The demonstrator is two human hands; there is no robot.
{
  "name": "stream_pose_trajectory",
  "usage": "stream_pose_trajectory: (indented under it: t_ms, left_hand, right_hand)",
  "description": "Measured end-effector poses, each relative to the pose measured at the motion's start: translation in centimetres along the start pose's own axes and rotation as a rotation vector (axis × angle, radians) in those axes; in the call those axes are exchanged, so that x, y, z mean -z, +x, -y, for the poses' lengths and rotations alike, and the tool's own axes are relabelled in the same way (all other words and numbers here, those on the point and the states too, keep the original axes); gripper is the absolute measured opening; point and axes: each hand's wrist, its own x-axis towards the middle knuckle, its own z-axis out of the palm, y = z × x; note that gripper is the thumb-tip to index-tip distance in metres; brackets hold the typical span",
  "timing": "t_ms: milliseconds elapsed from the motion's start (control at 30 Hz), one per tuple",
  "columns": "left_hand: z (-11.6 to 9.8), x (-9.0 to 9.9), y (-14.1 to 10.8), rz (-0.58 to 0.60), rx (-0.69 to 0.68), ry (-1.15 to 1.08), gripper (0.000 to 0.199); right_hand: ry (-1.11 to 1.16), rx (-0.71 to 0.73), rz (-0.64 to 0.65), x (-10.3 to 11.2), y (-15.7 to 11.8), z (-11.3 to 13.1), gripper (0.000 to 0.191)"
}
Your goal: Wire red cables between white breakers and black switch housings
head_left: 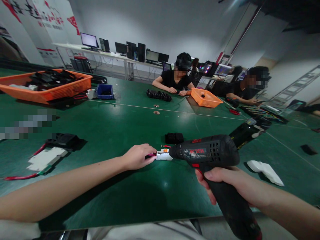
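My right hand is wrapped round the grip of a black cordless drill, which lies level and points left. Its front end meets a small white module with an orange part on the green table. At the module's left end, my left hand pinches it, with a short red wire by the fingertips. The bit's tip is too small to make out. Just behind the module sits a black block.
White modules with red wires and a black part lie left. Farther back are an orange basket, a blue bin and another orange basket. A crumpled white item lies right. Two people sit across the table.
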Motion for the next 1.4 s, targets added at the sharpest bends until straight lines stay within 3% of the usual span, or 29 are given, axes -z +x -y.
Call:
stream_pose_trajectory:
  t_ms: [300,500,600,733,833,900,1000,1167,1400]
  left_hand:
    - [0.0,0.1,0.0,-0.009,-0.02,0.01,0.022]
    - [0.4,-0.1,-0.2,-0.015,-0.003,-0.009,0.024]
    - [0.4,-0.1,-0.2,-0.001,-0.013,0.002,0.024]
    - [0.1,0.1,0.0,0.021,0.016,0.008,0.021]
    - [-0.1,0.2,0.1,0.021,0.04,0.004,0.02]
    - [-0.1,0.2,0.1,0.027,0.044,0.0,0.021]
    - [-0.1,0.2,0.2,0.034,0.047,-0.006,0.022]
    - [0.0,0.0,0.3,0.028,0.042,0.017,0.022]
    - [0.0,-0.2,0.3,0.012,0.034,0.014,0.021]
  right_hand:
    - [0.027,0.017,-0.007,0.7,-0.1,-0.2,0.04]
    - [-0.028,0.256,-0.121,3.0,1.0,-0.3,0.044]
    - [-0.22,0.43,-0.279,5.4,3.4,-0.2,0.045]
    - [-0.819,0.585,-0.7,9.3,8.0,-0.5,0.04]
    - [-1.184,0.374,-0.928,11.7,11.2,-1.0,0.037]
    - [-1.261,0.209,-0.945,12.9,12.7,-1.6,0.039]
    - [-1.288,0.074,-0.88,14.4,13.9,-2.7,0.044]
    - [-1.232,-0.001,-0.848,16.1,14.3,-4.0,0.051]
    - [-1.223,0.006,-0.863,16.1,14.3,-4.0,0.054]
